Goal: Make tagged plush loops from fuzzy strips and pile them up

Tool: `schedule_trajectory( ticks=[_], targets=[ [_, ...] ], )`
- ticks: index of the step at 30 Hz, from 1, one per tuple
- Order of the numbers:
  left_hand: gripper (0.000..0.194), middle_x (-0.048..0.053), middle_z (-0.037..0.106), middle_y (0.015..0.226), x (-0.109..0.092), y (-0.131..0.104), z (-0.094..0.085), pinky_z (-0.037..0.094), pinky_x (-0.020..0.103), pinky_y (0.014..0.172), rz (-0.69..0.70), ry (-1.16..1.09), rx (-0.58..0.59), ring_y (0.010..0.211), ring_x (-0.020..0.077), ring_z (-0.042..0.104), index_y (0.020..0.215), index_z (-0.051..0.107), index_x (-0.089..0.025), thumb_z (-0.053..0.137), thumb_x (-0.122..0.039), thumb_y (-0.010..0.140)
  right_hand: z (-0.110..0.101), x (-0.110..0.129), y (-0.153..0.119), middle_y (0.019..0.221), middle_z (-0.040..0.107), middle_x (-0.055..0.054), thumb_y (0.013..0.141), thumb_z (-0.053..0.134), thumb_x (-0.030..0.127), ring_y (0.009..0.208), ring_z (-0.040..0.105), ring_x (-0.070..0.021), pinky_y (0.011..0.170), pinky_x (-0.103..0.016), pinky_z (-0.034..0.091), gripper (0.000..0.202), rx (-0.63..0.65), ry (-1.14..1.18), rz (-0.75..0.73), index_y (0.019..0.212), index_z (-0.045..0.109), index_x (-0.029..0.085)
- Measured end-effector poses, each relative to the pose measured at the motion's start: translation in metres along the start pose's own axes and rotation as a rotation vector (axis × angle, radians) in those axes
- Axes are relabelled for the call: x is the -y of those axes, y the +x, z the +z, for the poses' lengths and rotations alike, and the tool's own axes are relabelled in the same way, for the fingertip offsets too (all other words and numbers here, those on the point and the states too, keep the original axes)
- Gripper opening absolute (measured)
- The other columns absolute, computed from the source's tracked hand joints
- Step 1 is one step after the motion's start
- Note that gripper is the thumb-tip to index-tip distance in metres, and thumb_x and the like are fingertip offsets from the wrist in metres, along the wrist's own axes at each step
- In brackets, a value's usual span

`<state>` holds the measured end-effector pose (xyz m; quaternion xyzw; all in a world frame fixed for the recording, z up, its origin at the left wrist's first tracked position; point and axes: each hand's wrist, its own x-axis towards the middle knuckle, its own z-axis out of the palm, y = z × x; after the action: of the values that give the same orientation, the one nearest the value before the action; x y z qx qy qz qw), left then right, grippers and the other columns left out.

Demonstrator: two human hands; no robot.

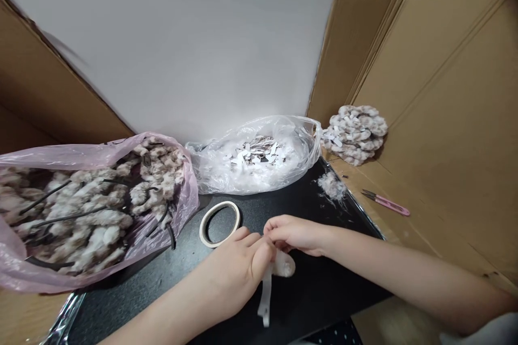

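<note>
My left hand [243, 269] is closed, fingers bent over a small whitish fluffy piece [285, 264] whose rounded end sticks out below the fingers. A narrow white strip [265, 296] with a slit end hangs down beside it from under my left hand. Pinched together, the fingers of my right hand [293, 233] meet my left fingertips at the same piece; the exact grip point is hidden between the hands. Just behind my left hand a roll of cream tape [203, 225] lies flat on the black table [324, 291].
On the left, a pink plastic bag [192, 186] lies open with fluffy strips and dark cords. A clear bag [210, 175] holds white tags at the back. To the right are a fluffy bundle [356, 133], loose fluff [332, 187] and pink thread snips [390, 204]. Cardboard walls [457, 91] stand around.
</note>
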<state>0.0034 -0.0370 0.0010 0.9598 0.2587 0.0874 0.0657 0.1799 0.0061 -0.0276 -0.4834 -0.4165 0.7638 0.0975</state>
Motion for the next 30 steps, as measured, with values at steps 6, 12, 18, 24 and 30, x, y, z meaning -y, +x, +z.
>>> schedule_trajectory(
  ticks=[6, 12, 18, 24, 30],
  targets=[
    [0.022, 0.005, 0.059, 0.076, -0.001, 0.0, 0.0, 0.036, 0.032, 0.062, 0.043, 0.073, -0.033, 0.062, 0.0185, 0.049, 0.08, 0.045, -0.018, 0.034, 0.0, 0.087, -0.002, -0.005, 0.004, 0.052, 0.058, 0.003, 0.07, 0.052, 0.019, 0.048, 0.059, -0.0133, 0.056, -0.025, 0.045, 0.004, 0.291, 0.085, 0.047, 0.072, 0.055, 0.017],
    [0.022, 0.006, 0.058, 0.077, -0.002, -0.004, 0.0, 0.036, 0.031, 0.062, 0.016, 0.085, -0.071, 0.063, 0.0187, 0.048, 0.082, 0.046, -0.017, 0.034, 0.0, 0.087, -0.006, 0.001, -0.007, 0.044, 0.049, 0.007, 0.074, 0.052, 0.017, 0.041, 0.055, -0.012, 0.054, -0.024, 0.048, 0.006, 0.276, 0.077, 0.049, 0.068, 0.053, 0.018],
    [0.024, 0.005, 0.059, 0.077, -0.005, -0.003, -0.003, 0.038, 0.031, 0.063, 0.003, 0.012, -0.106, 0.063, 0.0179, 0.048, 0.08, 0.045, -0.019, 0.032, 0.0, 0.087, 0.007, 0.004, -0.014, 0.053, 0.057, 0.004, 0.064, 0.048, 0.006, 0.042, 0.052, -0.0087, 0.049, -0.019, 0.039, 0.016, 0.287, 0.167, 0.025, 0.075, 0.054, 0.016],
    [0.022, 0.005, 0.058, 0.079, -0.005, -0.009, 0.006, 0.039, 0.03, 0.062, -0.052, -0.017, -0.162, 0.064, 0.0177, 0.047, 0.083, 0.044, -0.019, 0.034, 0.0, 0.086, 0.013, 0.002, -0.014, 0.053, 0.058, 0.009, 0.056, 0.057, 0.002, 0.045, 0.045, -0.0046, 0.048, -0.016, 0.031, 0.031, -0.125, 0.2, -0.184, 0.083, 0.052, 0.017],
    [0.014, 0.003, 0.059, 0.081, 0.005, -0.013, 0.019, 0.043, 0.029, 0.069, -0.117, -0.263, -0.279, 0.071, 0.0165, 0.052, 0.088, 0.048, -0.02, 0.038, -0.014, 0.095, 0.01, 0.001, -0.009, 0.056, 0.061, 0.008, 0.053, 0.076, 0.015, 0.05, 0.052, -0.0078, 0.054, -0.021, 0.038, 0.041, -0.153, 0.215, -0.309, 0.085, 0.05, 0.018]
  ],
)
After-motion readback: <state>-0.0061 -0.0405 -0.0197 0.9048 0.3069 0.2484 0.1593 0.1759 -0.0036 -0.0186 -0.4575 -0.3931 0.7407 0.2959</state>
